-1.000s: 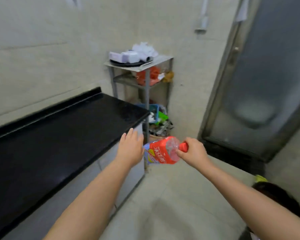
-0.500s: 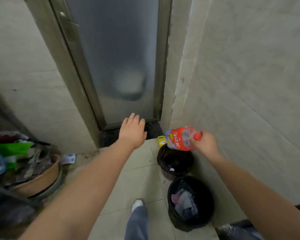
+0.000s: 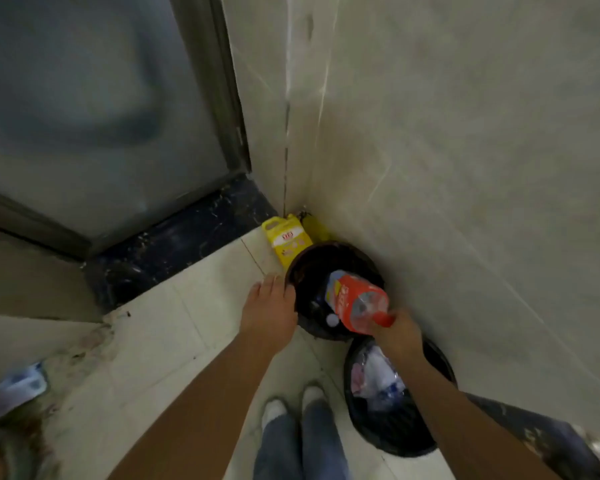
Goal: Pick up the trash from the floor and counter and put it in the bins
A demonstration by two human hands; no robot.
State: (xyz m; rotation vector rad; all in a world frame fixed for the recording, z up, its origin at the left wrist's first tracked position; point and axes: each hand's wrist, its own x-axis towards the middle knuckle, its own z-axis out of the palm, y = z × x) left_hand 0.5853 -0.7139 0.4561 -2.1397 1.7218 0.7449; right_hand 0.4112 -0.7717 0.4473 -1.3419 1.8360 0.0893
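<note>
Head view: bottle held over the far bin.
Right hand (image 3: 397,336) is clamped on the cap end of the plastic bottle (image 3: 355,301), whose long axis tilts base-first into the far bin (image 3: 326,252); left hand (image 3: 269,311) is empty, fingers apart, beside the rim.

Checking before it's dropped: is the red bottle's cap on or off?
On. The red cap sits on the bottle neck, beside the right hand.

The person is wearing loose blue jeans (image 3: 298,445) and white shoes (image 3: 274,408), and is showing bare, sleeveless forearms with no watch or rings.
</note>
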